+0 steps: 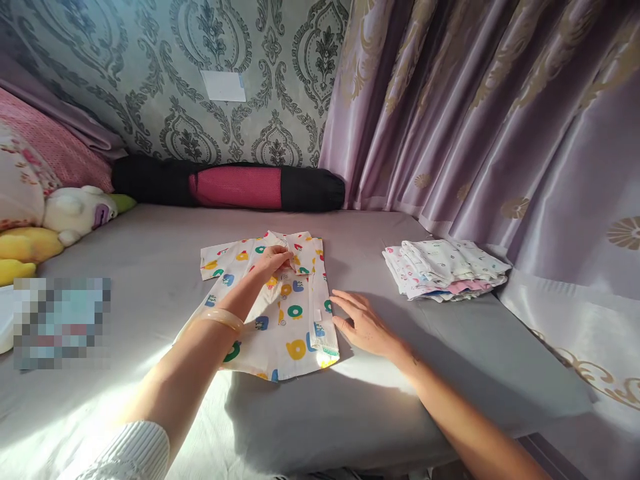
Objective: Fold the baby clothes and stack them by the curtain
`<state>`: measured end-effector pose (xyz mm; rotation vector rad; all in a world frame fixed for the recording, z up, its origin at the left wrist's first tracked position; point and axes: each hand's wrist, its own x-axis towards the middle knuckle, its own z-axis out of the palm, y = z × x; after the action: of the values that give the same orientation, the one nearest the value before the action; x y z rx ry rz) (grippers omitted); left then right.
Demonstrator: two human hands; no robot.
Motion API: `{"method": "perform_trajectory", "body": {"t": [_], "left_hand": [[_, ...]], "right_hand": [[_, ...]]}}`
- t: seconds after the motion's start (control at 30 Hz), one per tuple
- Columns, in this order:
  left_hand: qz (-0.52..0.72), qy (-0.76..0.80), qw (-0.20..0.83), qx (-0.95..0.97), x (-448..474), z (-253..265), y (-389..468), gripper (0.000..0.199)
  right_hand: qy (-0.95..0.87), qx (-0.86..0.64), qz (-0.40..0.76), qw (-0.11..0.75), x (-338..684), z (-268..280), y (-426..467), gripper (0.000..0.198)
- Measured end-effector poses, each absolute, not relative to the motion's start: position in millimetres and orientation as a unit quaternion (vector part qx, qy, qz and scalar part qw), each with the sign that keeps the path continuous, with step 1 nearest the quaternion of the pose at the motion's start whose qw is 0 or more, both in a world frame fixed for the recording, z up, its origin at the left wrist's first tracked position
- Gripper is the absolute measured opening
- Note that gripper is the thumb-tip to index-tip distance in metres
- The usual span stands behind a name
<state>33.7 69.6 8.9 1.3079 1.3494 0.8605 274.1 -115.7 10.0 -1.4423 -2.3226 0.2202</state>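
Note:
A small white short-sleeved shirt (273, 320) with colourful printed figures lies front up on the grey bed sheet, its collar at the far end. Its right side is folded inward, the sleeve lying over the front, while the left sleeve stays spread out. Just below the collar, my left hand (277, 259) has its fingers closed on the cloth; the fingertips are partly hidden. My right hand (364, 323) rests beside the folded right edge with fingers apart, the tips at the cloth's border. A pale bangle (224, 319) circles my left wrist.
To the right sits a stack of folded clothes (445, 267), near the purple curtain (480, 120). A black and magenta bolster-shaped bag (235, 187) lies along the wall. Plush toys (80, 210) and a blurred-out item (63, 323) are on the left.

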Motion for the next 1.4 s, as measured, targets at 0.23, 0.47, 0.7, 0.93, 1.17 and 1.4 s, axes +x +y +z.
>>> {"method": "perform_trajectory", "body": {"t": [0.23,0.47,0.7,0.93,1.17,1.4], "left_hand": [[0.416,0.533,0.402,0.617,38.1,-5.4,51.0,0.060],[0.351,0.530,0.237,0.735,35.5,-17.4,51.8,0.045],[0.363,0.505,0.210,0.754,36.7,-26.4,53.5,0.049],[0.364,0.507,0.204,0.754,36.5,-28.2,54.5,0.051],[0.364,0.522,0.202,0.744,37.5,-28.2,53.6,0.050],[0.377,0.523,0.200,0.738,37.4,-37.4,59.1,0.049]], "right_hand": [[-0.862,-0.486,0.109,0.096,236.9,19.6,-111.0,0.055],[-0.842,-0.525,0.102,0.070,224.4,8.4,-89.7,0.057],[-0.820,-0.564,0.062,0.074,220.9,-2.0,-53.3,0.058],[-0.784,-0.614,0.071,0.060,217.4,-6.9,-8.5,0.062],[-0.757,-0.646,0.084,0.051,218.2,-4.6,33.0,0.058],[-0.726,-0.681,0.074,0.056,219.7,-3.8,58.1,0.054]]}}
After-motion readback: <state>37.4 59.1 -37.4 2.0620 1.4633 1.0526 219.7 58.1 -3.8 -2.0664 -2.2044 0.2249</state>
